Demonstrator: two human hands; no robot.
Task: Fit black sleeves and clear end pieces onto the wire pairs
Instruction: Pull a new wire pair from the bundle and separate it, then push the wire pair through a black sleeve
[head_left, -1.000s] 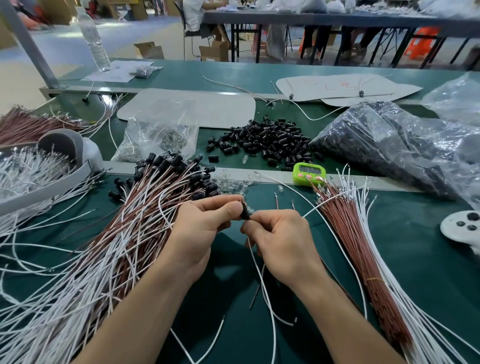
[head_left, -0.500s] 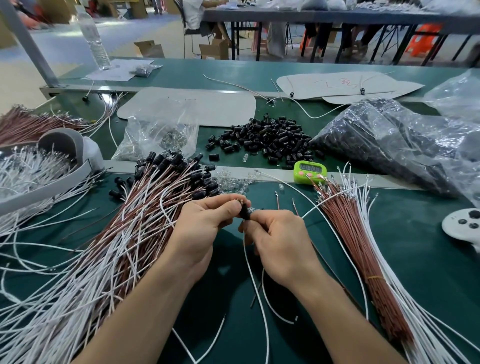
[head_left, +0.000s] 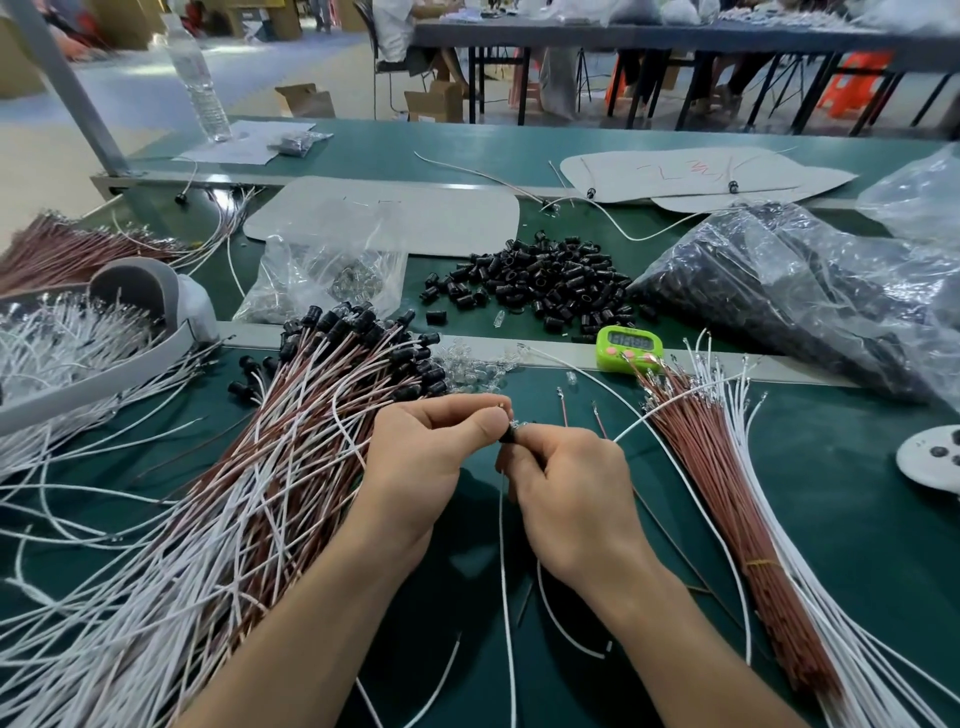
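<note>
The left hand (head_left: 421, 457) and the right hand (head_left: 566, 488) are meeting below and left of the green timer (head_left: 629, 347); both are pinching one black sleeve (head_left: 506, 437), the left with thumb and forefinger clamped on its far end, the right with curled fingers gripping its near end and the wire pair (head_left: 501, 545); the pair is trailing from there toward the viewer, further below the timer. Something clear is glinting at the sleeve's far tip; whether it is an end piece I cannot tell.

The seating step seems to be in hand; the next move is calling for a straight push along the sleeve, then laying the pair on the finished bundle (head_left: 311, 415) left of the timer.

The sleeve's long axis is apparently continuing the wire's line, its far end pointing up and away; the fingers are hiding most of it.
</note>
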